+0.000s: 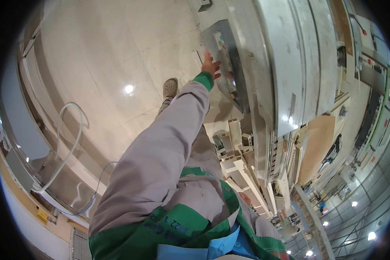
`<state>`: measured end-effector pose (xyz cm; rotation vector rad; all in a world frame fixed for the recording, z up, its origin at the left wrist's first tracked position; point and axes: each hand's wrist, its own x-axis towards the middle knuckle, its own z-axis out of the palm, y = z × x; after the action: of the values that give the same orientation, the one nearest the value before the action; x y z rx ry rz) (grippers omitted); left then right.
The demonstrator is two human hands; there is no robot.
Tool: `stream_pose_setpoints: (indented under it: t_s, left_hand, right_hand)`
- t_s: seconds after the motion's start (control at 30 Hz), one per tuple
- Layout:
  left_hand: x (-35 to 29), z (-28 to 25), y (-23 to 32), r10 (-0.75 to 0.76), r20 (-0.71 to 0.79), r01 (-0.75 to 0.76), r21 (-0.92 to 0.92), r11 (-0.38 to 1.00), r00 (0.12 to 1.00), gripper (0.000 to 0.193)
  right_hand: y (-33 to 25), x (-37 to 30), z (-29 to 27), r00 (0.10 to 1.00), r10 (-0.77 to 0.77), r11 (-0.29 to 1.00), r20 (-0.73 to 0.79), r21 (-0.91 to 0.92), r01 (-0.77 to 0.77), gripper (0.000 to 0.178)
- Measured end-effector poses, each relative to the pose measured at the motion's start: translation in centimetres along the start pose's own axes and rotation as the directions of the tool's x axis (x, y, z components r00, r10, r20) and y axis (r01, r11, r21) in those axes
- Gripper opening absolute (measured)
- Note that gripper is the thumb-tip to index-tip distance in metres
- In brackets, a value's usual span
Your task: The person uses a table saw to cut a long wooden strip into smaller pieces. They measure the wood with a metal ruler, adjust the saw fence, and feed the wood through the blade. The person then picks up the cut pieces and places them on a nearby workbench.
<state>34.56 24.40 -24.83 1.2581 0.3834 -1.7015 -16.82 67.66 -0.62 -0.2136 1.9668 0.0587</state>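
My left hand [210,66] reaches out at the end of a grey sleeve with a green cuff, its fingers apart and nothing visible in them. It is at a grey control panel [210,40] with coloured push buttons, set low on the side of a large machine [284,65]. Whether a fingertip touches a button, I cannot make out. A small patch of skin beside my jacket seems to be my right hand [245,198]; its fingers are hidden.
Light-coloured boards and offcuts [242,171] are piled beside the machine, near my legs. A brown panel [317,145] lies farther right. On the left, a pale hose [80,130] loops out from another machine [24,117]. My shoe [170,87] stands on the tiled floor [117,52].
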Motion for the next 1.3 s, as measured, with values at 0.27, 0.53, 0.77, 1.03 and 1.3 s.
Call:
stream_pose_setpoints:
  t_s: [0.27,0.53,0.77,1.03,1.3]
  left_hand:
    - [7.0,3.2,1.4,0.092,0.089,-0.094,0.017,0.995,0.992,0.117]
    - [11.1,3.4,2.8,0.107,-0.025,-0.093,0.325,0.941,0.994,0.12]
    - [10.0,1.7,4.4,0.042,0.036,-0.051,0.281,0.958,0.998,0.116]
    - [-6.3,-18.0,-5.2,0.141,0.025,-0.021,0.999,-0.027,0.99,0.098]
    - [-15.6,-29.0,-15.8,0.204,-0.384,0.38,0.923,0.058,0.901,0.11]
  right_hand:
    - [-1.8,-0.8,0.9,0.991,0.012,0.987,-0.132,-0.156,-0.033,0.034]
    - [-7.4,-1.4,7.2,0.983,-0.165,0.971,-0.084,-0.187,0.147,0.041]
    - [-13.7,-1.0,14.1,0.91,-0.408,0.877,0.067,-0.248,0.411,0.043]
    - [-22.8,15.6,28.4,0.867,-0.387,0.45,0.315,-0.756,0.475,0.042]
    - [-31.5,45.0,48.9,0.87,-0.403,0.416,0.285,-0.789,0.452,0.057]
